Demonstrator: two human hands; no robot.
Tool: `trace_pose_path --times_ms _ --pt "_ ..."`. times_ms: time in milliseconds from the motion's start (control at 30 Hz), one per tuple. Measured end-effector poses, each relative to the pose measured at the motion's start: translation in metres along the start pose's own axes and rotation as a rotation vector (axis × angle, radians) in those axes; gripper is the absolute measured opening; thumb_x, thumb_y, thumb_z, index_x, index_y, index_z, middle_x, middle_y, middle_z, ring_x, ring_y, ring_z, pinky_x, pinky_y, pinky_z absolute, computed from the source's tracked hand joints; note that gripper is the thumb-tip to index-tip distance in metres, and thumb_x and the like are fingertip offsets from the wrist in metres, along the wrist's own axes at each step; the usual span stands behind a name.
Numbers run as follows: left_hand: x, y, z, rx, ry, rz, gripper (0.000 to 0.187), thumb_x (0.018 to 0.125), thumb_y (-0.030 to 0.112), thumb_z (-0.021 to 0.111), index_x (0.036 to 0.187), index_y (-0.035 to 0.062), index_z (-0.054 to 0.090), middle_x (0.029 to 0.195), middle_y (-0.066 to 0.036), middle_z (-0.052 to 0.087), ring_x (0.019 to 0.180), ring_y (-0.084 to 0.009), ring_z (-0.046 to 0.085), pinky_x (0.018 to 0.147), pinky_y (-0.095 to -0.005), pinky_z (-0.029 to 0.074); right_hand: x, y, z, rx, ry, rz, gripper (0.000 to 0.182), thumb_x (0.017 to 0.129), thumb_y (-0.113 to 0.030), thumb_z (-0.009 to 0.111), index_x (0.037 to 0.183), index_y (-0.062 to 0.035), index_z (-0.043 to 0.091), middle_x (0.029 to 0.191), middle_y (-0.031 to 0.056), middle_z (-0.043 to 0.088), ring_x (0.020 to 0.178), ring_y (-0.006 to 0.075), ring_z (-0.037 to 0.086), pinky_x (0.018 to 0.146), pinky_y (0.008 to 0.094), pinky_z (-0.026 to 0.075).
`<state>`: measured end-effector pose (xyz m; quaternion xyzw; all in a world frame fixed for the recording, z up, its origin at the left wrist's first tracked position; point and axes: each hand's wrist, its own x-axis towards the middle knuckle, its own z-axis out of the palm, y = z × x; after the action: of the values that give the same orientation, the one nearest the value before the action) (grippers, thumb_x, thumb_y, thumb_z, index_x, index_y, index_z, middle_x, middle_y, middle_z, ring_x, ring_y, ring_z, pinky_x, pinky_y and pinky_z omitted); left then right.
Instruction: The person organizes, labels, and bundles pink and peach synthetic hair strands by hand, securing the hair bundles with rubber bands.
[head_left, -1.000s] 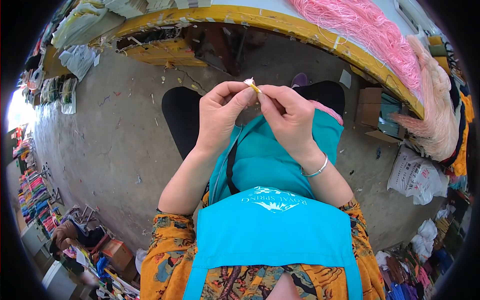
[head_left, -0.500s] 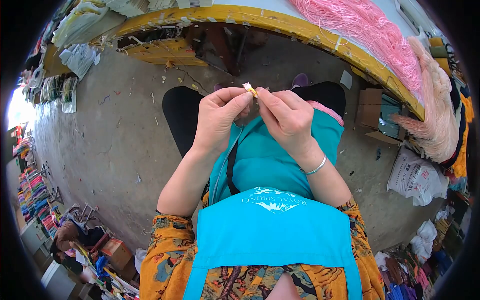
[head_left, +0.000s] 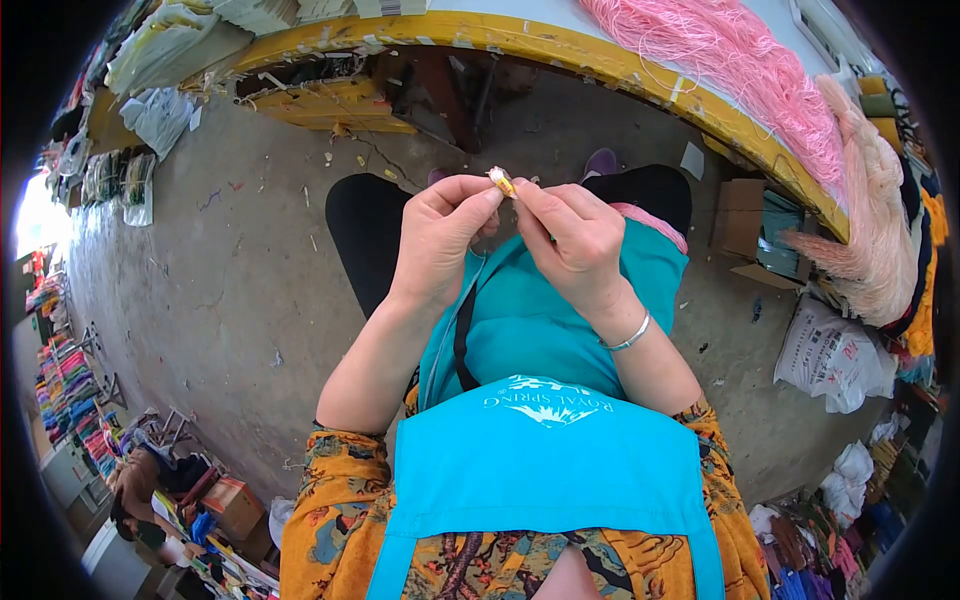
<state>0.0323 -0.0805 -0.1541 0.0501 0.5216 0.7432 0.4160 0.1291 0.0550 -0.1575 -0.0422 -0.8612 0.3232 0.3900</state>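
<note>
A small white and yellow wrapped piece (head_left: 503, 182) is pinched between the fingertips of both hands, above the lap. My left hand (head_left: 440, 230) has thumb and forefinger closed on its left end. On the other end, the thumb and forefinger of my right hand (head_left: 575, 235) are pressed together, with a silver bracelet (head_left: 632, 333) at the wrist. A turquoise apron (head_left: 550, 460) covers the chest and lap below the hands. What the piece is made of is too small to tell.
A yellow-edged table (head_left: 560, 42) spans the top, bearing pink yarn (head_left: 725, 75). Pale peach strands (head_left: 865, 190) hang at its right end, near an open cardboard box (head_left: 742, 225) and a white sack (head_left: 830, 350). Another person (head_left: 140, 490) is at the lower left.
The small piece has turned slightly between my fingertips, showing more of its yellow band. Both hands have barely shifted. At the lower left, the other person has moved a little.
</note>
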Motion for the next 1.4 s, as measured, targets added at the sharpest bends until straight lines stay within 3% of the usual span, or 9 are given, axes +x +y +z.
trace_pose_path --times_ms 333,633,733,800,1000,1100,1133,1233,1400 --pt "-0.003 0.005 0.006 -0.096 0.021 -0.11 0.014 0.092 0.014 0.067 0.1 0.0031 0.067 0.085 -0.002 0.066 0.074 -0.0064 0.058 0.069 -0.0218 0.048 -0.003 0.001 -0.001 -0.081 -0.029 -0.043 0.027 0.074 0.003 0.074 0.1 0.0005 0.071 0.078 0.0095 0.067 0.065 0.0218 0.065 0.055 0.0299 0.052" --pt "0.001 -0.012 0.008 0.201 0.096 0.141 0.006 0.092 0.005 0.061 0.093 0.0001 0.063 0.08 0.001 0.061 0.07 -0.0036 0.051 0.064 -0.0193 0.043 -0.006 -0.002 0.008 -0.069 -0.086 0.047 0.013 0.077 0.002 0.073 0.09 0.0 0.068 0.071 0.0108 0.062 0.063 0.0213 0.064 0.052 0.0301 0.05" --pt "0.003 -0.017 0.009 0.233 0.14 0.201 0.005 0.091 0.004 0.061 0.092 0.0 0.063 0.08 0.001 0.061 0.071 -0.0035 0.052 0.065 -0.0192 0.043 -0.007 -0.003 0.011 0.194 -0.075 0.27 0.003 0.085 -0.003 0.067 0.087 -0.0018 0.067 0.066 0.0056 0.059 0.059 0.018 0.061 0.049 0.0278 0.048" --pt "0.004 -0.018 0.008 0.176 0.135 0.203 0.005 0.091 0.004 0.061 0.092 0.0002 0.064 0.081 0.001 0.062 0.072 -0.0038 0.054 0.066 -0.0196 0.044 -0.003 -0.009 0.007 0.716 -0.153 0.837 0.006 0.092 -0.005 0.061 0.088 -0.0008 0.064 0.066 0.0016 0.059 0.058 0.0112 0.058 0.047 0.0246 0.043" --pt "0.004 -0.011 0.009 0.227 0.108 0.23 0.009 0.093 0.006 0.06 0.098 0.0016 0.066 0.084 0.0 0.062 0.074 -0.0049 0.054 0.069 -0.0205 0.046 -0.011 0.008 0.007 1.465 -0.077 1.25 0.01 0.096 -0.008 0.058 0.091 -0.0013 0.061 0.067 0.0002 0.058 0.057 0.0024 0.049 0.047 0.0186 0.035" --pt "0.001 -0.01 0.004 0.208 0.085 0.069 0.013 0.095 0.01 0.062 0.103 0.001 0.066 0.083 0.0 0.062 0.073 -0.0048 0.056 0.068 -0.02 0.048 -0.01 -0.004 0.009 0.902 -0.044 0.983 0.011 0.097 -0.009 0.058 0.09 -0.0017 0.062 0.07 0.0005 0.059 0.058 0.0046 0.052 0.05 0.019 0.039" --pt "0.0 -0.01 0.003 0.211 0.087 0.07 0.013 0.095 0.01 0.062 0.103 0.001 0.066 0.083 0.0 0.062 0.073 -0.0048 0.056 0.068 -0.02 0.048 -0.011 -0.006 0.01 0.906 -0.045 0.983 0.011 0.097 -0.009 0.058 0.09 -0.0017 0.062 0.07 0.0005 0.059 0.058 0.0046 0.052 0.05 0.019 0.039" --pt "-0.001 -0.012 0.003 0.097 0.056 0.008 0.018 0.094 0.014 0.065 0.104 -0.0008 0.067 0.084 0.0 0.064 0.073 -0.0052 0.057 0.065 -0.0194 0.046 -0.012 -0.005 0.008 0.381 -0.053 0.456 0.004 0.092 -0.001 0.063 0.096 0.0011 0.063 0.078 0.0045 0.064 0.062 0.0099 0.058 0.055 0.023 0.047" --pt "-0.001 -0.006 -0.002 0.214 0.051 0.058 0.02 0.092 0.015 0.068 0.103 -0.0009 0.07 0.085 -0.001 0.066 0.071 -0.0053 0.057 0.065 -0.0201 0.048 -0.012 -0.003 0.01 0.236 -0.05 0.272 0.005 0.089 0.0 0.066 0.093 0.0014 0.063 0.079 0.0101 0.064 0.061 0.0166 0.06 0.053 0.0259 0.047"
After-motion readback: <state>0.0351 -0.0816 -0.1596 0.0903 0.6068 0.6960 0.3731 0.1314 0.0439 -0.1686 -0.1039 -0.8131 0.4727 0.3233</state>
